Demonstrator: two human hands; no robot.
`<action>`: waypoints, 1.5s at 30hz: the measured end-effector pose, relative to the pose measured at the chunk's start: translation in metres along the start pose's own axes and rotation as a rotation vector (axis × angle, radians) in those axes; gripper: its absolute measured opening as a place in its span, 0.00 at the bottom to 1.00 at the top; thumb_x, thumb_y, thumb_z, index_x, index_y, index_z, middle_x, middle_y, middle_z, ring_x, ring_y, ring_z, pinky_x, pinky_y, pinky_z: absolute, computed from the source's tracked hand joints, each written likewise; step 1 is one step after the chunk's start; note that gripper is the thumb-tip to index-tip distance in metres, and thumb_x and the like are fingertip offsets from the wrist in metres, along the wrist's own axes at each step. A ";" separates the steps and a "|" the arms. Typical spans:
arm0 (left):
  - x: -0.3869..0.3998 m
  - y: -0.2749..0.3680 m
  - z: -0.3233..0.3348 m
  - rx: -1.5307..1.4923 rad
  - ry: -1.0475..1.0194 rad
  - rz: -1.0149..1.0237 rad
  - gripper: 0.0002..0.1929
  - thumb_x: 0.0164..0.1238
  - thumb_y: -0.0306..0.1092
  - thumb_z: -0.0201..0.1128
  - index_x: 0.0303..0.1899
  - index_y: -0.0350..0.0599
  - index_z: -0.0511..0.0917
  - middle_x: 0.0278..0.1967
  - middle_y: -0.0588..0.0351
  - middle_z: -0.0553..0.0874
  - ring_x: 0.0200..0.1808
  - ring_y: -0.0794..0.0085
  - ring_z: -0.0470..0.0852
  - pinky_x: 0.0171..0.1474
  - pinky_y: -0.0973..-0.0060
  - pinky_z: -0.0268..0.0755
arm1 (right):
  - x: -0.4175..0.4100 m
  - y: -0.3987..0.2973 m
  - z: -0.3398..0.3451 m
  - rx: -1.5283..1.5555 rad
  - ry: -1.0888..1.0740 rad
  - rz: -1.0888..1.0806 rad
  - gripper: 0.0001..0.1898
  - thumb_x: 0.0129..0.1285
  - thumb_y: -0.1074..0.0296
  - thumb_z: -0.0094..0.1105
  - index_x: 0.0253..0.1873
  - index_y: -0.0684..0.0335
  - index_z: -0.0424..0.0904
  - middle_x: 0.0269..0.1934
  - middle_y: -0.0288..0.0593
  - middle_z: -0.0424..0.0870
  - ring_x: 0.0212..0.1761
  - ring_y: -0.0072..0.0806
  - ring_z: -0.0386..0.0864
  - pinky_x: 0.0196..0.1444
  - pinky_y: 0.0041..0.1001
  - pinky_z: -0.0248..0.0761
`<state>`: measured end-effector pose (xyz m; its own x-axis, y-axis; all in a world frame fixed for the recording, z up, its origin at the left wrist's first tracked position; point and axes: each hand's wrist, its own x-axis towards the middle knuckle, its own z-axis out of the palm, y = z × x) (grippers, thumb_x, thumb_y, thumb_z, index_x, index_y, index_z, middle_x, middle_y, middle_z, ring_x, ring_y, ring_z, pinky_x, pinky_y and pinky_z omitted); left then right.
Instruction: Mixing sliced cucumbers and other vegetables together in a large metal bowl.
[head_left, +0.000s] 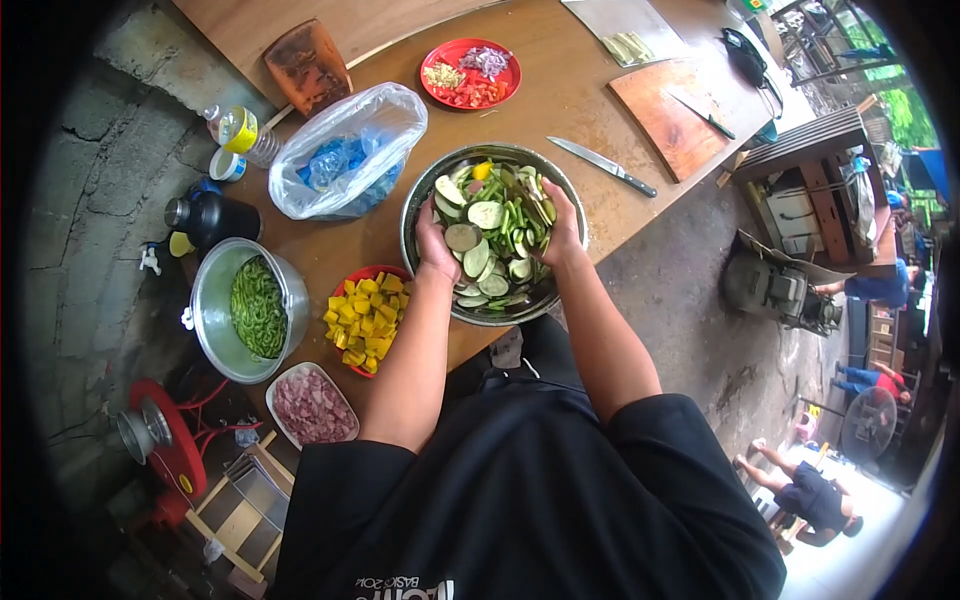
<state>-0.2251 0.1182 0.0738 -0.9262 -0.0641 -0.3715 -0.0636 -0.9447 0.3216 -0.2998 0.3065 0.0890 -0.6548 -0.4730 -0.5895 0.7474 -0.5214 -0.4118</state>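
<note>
A steel bowl (489, 319) holds eggplant slices (486, 215), cut green beans (513, 217) and a yellow piece. Both hands are inside it among the vegetables. My left hand (436, 244) presses against eggplant slices at the bowl's left side, its fingertips hidden under them. My right hand (562, 225) cups sliced vegetables at the right side, its fingers partly covered by them. Beside my left forearm stands a red plate of cubed yellow squash (367, 315). A kitchen knife (604, 166) lies right of the bowl.
A pot (292, 300) of green vegetables, a tub of cut raw meat (313, 405) and a plastic bag (349, 150) are at left. Behind are a red plate (471, 107) of chopped vegetables and a cutting board (660, 112) with another knife (701, 116). People are in the right background.
</note>
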 end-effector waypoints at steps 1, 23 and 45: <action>-0.002 -0.001 0.001 -0.051 -0.003 0.023 0.32 0.84 0.55 0.42 0.73 0.40 0.74 0.68 0.44 0.83 0.68 0.54 0.81 0.75 0.60 0.70 | 0.005 0.004 -0.002 0.022 0.012 -0.003 0.27 0.70 0.43 0.64 0.59 0.61 0.82 0.50 0.46 0.91 0.47 0.39 0.89 0.53 0.39 0.86; 0.049 0.035 0.021 1.849 0.116 0.326 0.29 0.73 0.45 0.64 0.66 0.33 0.79 0.63 0.33 0.84 0.66 0.46 0.83 0.70 0.57 0.72 | 0.019 -0.014 0.013 -1.740 0.275 -0.485 0.22 0.59 0.57 0.68 0.54 0.66 0.87 0.50 0.60 0.89 0.55 0.54 0.87 0.63 0.43 0.79; 0.119 0.008 -0.096 1.386 0.047 0.263 0.17 0.71 0.27 0.68 0.58 0.34 0.78 0.51 0.49 0.87 0.52 0.68 0.85 0.59 0.69 0.76 | 0.075 0.030 0.009 -1.377 0.358 -0.386 0.23 0.65 0.62 0.62 0.60 0.72 0.81 0.52 0.68 0.87 0.57 0.59 0.86 0.62 0.48 0.78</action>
<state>-0.3007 0.0724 -0.0513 -0.9568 -0.2225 -0.1871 -0.2274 0.1722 0.9585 -0.3280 0.2486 0.0390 -0.9250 -0.1608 -0.3443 0.1868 0.5968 -0.7804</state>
